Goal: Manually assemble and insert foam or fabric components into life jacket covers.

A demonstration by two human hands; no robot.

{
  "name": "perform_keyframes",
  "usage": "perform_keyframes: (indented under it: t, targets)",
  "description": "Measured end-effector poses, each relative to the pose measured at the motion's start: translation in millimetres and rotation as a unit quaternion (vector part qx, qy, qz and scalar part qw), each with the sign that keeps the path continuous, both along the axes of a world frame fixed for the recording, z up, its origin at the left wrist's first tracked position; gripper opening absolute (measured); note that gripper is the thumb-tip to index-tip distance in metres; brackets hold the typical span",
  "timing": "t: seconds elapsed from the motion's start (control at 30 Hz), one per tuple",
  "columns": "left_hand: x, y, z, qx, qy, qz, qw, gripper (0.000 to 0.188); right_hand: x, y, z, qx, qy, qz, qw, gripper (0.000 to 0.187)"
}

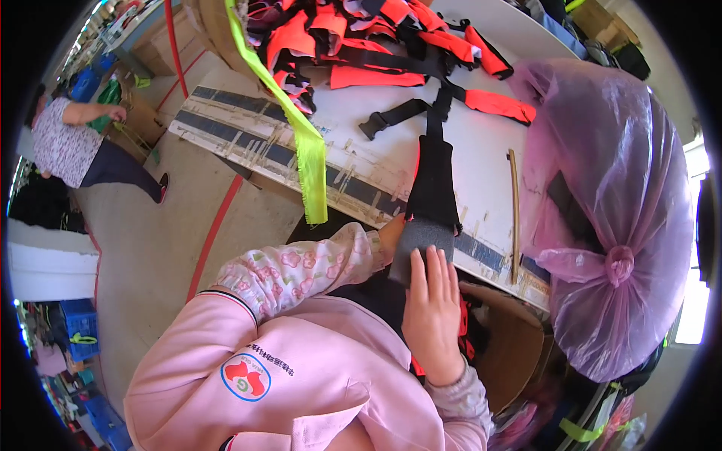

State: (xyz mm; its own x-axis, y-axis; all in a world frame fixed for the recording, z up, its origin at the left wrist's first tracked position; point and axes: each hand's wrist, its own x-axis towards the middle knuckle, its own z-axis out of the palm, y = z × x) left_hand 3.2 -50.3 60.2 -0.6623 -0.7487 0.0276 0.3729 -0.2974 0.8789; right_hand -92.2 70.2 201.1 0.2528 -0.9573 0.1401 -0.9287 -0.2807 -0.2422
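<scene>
A black padded strap sleeve [434, 177] lies across the table's near edge, pointing toward me. A flat grey foam-like pad [423, 234] sticks out of its near end. My right hand [434, 316] rests on the pad's near part with fingers stretched out and close together, so it is open. Against the pad's left side is my left hand [390, 237], its fingers hidden by the pad and sleeve; I cannot tell whether they are closed. Black webbing [436, 113] runs from the sleeve's far end, beside a black plastic buckle [373, 125].
Orange and black strap pieces [353, 45] are heaped at the table's [361, 161] far side. Yellow-green fabric [307, 150] hangs over its left edge. A knotted purple plastic bag [617, 188] bulges at right. Below is a cardboard box [508, 334]. Another person [68, 143] stands far left.
</scene>
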Motion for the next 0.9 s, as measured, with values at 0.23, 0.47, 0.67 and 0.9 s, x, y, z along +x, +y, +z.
perform_keyframes:
  t: [0.23, 0.47, 0.67, 0.9]
  targets:
    - [-7, 13, -8, 0.152, -0.034, -0.034, 0.987, 0.029, -14, -44, -45, 0.023, 0.0, -0.061, 0.998, 0.041]
    - [-9, 29, 19, 0.114, -0.223, -0.062, 0.966, 0.024, -42, -68, -94, 0.147, -0.006, -0.042, 0.988, 0.008]
    - [-13, 52, -8, 0.179, -0.151, 0.094, 0.968, 0.021, -22, -60, -83, 0.166, 0.038, -0.028, 0.985, 0.005]
    - [6, 49, -63, 0.253, -0.094, 0.049, 0.962, 0.048, 0, -35, -103, 0.103, 0.031, -0.086, 0.99, 0.013]
